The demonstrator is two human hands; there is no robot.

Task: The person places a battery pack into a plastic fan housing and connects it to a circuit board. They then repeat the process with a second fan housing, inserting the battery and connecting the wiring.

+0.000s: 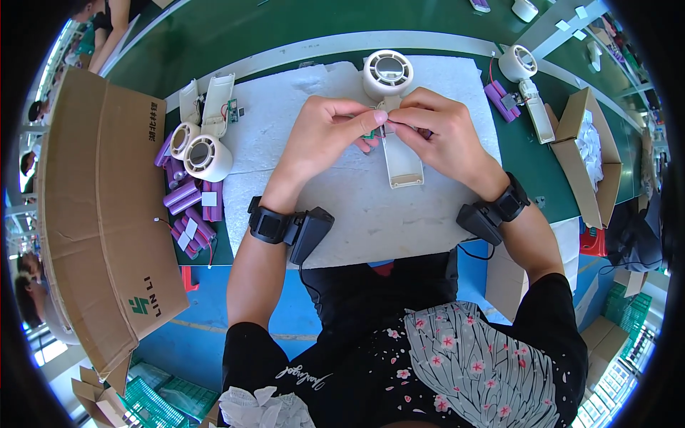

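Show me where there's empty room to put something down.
The pale foam sheet is bare between the black wristbands and between the left hand and left-side white fan heads. It's crowded where that hand meets the right hand over the white handle shell, and around the purple battery packs.

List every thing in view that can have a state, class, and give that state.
Left hand: fingers bent, fingertips near the other's; grip partly hidden
Right hand: fingers bent, pinching; held part too small to tell
White device between the hands: handle open, hollow side up
White device at right: handle open
Purple packs at left: piled outside any casing
Small cardboard box at right: open, white material inside
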